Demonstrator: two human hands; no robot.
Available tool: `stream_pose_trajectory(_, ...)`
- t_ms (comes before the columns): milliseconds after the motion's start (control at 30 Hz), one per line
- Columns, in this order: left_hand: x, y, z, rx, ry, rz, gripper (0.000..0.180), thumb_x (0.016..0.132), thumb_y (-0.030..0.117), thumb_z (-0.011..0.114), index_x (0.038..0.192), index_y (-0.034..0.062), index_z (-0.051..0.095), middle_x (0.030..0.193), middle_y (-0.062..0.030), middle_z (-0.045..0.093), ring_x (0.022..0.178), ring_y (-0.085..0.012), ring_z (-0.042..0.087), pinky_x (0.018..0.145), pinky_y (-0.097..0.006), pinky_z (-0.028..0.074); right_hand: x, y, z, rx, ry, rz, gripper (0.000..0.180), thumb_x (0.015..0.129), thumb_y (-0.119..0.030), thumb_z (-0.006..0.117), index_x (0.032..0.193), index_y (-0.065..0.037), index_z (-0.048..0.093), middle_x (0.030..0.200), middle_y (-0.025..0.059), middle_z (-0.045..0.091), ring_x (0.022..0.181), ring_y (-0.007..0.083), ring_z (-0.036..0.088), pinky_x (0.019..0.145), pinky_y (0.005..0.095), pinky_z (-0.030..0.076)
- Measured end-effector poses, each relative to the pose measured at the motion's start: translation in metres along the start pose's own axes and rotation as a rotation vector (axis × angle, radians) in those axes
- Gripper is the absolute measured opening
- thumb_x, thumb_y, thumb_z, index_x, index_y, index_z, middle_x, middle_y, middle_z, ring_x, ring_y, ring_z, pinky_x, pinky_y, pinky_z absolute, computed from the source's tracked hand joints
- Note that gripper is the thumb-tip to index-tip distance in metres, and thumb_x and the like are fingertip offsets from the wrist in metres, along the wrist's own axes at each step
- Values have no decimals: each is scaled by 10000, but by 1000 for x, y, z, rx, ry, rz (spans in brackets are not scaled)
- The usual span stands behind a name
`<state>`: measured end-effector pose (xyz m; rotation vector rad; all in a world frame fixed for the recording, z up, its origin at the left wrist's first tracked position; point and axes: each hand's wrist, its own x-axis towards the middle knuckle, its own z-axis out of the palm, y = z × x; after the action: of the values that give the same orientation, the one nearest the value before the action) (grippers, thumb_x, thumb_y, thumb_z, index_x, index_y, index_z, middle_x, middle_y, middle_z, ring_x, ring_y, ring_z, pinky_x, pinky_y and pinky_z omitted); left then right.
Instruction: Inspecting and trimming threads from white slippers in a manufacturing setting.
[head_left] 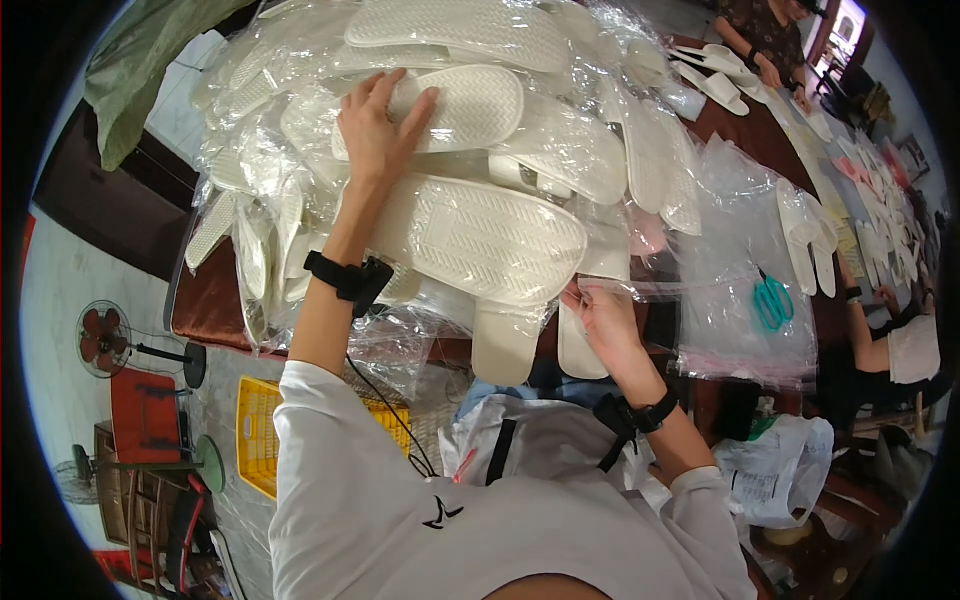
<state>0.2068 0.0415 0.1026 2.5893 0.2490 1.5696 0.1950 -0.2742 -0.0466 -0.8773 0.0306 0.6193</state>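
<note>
A large heap of white slippers in clear plastic bags covers the tabletop before me. My left hand [378,125] lies on the heap with fingers spread, touching a bagged slipper [470,108] whose woven-pattern sole faces up. Nearer me is a larger bagged slipper [480,240], also sole up. At its right end my right hand [607,318] has thumb and fingers closed on the edge of a clear plastic bag [655,289]. Below that, two white slippers [505,342] jut past the table's near edge, one beside my right fingers. My right fingertips are partly hidden.
Flat clear bags [735,235] lie to the right, with teal scissors [772,300] on them and a pair of white slippers [808,235] beyond. Two other people work along the table's right side. A yellow crate [258,435] and a fan [103,335] stand at left.
</note>
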Motion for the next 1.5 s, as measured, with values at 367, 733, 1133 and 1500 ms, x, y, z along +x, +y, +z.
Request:
stream_pose_trajectory(367,-5,65,-65,-178,-239,88,349,776,98,729,1119,107,668,1016,-136,612,941,-283,592,823,-373,476,2,-7,-5,123,-94,63,76,909,-43,543,932,10,592,913,108,627,876,197,627,859,384,530)
stream_pose_trajectory(733,-113,132,-119,-562,-869,189,447,737,112,737,1172,140,639,1218,-137,534,1090,-311,541,881,-412,479,9,-8,-8,294,-88,78,135,912,-73,557,1015,14,566,978,114,635,897,195,629,806,314,529)
stream_pose_trajectory(1133,-130,113,-66,-180,-710,473,484,793,144,631,1270,194,569,1383,-65,451,1252,-284,416,1046,-444,346,-22,-17,-1,189,-2,34,223,944,-141,563,1130,-20,559,1127,88,610,1049,213,602,931,390,514)
stream_pose_trajectory(1500,-93,96,-22,-140,-554,429,459,785,81,605,1227,203,580,1402,-67,437,1263,-289,405,1050,-452,308,-48,-16,-6,48,-15,84,244,950,-182,571,1112,0,582,1084,46,614,952,153,625,861,352,537)
